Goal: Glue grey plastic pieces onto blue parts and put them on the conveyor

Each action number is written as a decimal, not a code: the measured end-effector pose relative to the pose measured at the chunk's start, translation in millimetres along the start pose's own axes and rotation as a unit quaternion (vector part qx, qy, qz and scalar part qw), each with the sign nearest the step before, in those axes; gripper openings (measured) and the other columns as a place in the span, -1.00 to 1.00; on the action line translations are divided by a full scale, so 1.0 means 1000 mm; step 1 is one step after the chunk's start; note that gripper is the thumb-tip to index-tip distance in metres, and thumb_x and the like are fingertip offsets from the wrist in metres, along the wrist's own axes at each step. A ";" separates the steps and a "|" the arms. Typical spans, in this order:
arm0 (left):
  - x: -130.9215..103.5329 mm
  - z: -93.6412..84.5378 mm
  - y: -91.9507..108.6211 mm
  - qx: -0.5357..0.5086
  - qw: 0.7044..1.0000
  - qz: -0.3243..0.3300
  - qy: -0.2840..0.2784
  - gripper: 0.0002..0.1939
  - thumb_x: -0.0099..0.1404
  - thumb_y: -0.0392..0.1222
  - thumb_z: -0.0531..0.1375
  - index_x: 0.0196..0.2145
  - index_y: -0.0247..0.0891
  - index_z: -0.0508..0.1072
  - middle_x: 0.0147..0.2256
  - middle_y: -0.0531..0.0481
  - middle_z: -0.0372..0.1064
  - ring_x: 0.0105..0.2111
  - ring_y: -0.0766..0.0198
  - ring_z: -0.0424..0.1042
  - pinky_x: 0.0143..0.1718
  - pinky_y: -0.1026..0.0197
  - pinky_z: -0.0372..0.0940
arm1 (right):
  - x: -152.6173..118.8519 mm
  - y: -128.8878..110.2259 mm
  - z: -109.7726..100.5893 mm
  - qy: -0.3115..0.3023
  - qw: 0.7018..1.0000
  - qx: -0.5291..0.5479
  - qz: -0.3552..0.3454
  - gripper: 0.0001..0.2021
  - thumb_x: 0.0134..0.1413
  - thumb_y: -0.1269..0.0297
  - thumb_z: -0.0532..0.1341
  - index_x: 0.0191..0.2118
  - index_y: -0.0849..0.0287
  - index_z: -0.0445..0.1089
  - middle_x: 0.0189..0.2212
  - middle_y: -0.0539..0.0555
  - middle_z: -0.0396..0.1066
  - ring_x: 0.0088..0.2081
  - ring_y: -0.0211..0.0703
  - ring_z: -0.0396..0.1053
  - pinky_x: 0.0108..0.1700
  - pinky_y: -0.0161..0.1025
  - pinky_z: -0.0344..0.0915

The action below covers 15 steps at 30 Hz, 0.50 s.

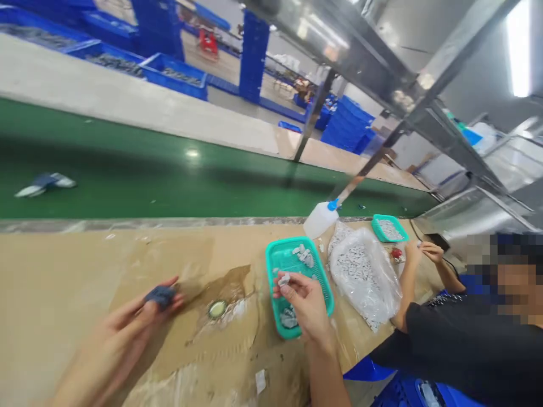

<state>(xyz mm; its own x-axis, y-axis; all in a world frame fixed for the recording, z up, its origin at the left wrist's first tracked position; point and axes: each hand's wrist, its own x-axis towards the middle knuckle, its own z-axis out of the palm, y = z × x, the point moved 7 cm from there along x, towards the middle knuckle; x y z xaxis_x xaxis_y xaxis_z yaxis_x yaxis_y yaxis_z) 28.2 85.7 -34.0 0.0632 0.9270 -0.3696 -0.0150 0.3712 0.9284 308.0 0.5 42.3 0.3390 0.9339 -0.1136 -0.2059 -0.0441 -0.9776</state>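
My left hand (pixel 146 316) is closed around a dark blue-grey lump (pixel 160 296), whose exact kind I cannot make out. It hovers over the cardboard-covered bench at the left. In my right hand (pixel 306 302) a small whitish-grey piece (pixel 284 279) is pinched between thumb and fingers. That hand is above a green plastic basket (pixel 271 254), which holds some similar pale pieces (pixel 304 255) at its far end and more near its front. Between my hands, a small round dish with pale yellow contents (pixel 217 309) sits in a wet, torn patch of cardboard.
Right of the basket lies a clear plastic bag (pixel 384 282) of small pale pieces. A white bottle with a blue cap (pixel 319 219) stands behind. A co-worker (pixel 449 339) sits at the right by another green basket (pixel 403 227). A green belt (pixel 139 181) runs behind the bench.
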 end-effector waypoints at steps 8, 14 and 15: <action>-0.018 0.011 0.023 -0.236 0.969 -0.067 0.008 -0.48 -0.48 -0.10 0.59 -0.45 -0.26 0.66 -0.39 -0.02 0.57 -0.46 0.36 0.44 -0.34 0.41 0.38 | -0.026 0.038 0.068 -0.034 0.941 -0.300 -0.154 -0.78 0.19 0.32 0.26 -0.07 0.06 0.56 -0.28 0.05 0.56 -0.26 -0.17 0.50 -0.20 -0.29 0.41; -0.023 0.007 0.028 -0.231 0.970 -0.070 -0.023 -0.52 -0.45 -0.09 0.58 -0.48 -0.28 0.65 -0.46 -0.08 0.56 -0.41 0.26 0.50 -0.30 0.36 0.38 | -0.022 0.050 0.068 -0.036 0.899 -0.367 -0.235 -0.77 0.26 0.33 0.20 -0.05 0.07 0.56 -0.33 0.09 0.52 -0.31 -0.18 0.45 -0.24 -0.27 0.40; -0.023 0.007 0.030 -0.234 0.970 -0.069 -0.026 -0.53 -0.44 -0.09 0.58 -0.48 -0.28 0.66 -0.46 -0.08 0.56 -0.42 0.27 0.49 -0.31 0.36 0.38 | -0.022 0.051 0.069 -0.042 0.898 -0.369 -0.237 -0.76 0.26 0.33 0.19 -0.04 0.07 0.56 -0.35 0.09 0.51 -0.32 -0.19 0.44 -0.26 -0.28 0.39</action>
<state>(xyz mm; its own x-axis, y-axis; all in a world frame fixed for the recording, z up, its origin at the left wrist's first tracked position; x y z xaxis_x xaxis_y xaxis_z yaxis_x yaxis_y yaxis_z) 33.6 75.0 2.2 0.1464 0.8669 -0.4765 -0.4524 0.4870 0.7471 227.2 2.4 6.8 0.1515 0.9315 0.3306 0.6184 0.1715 -0.7669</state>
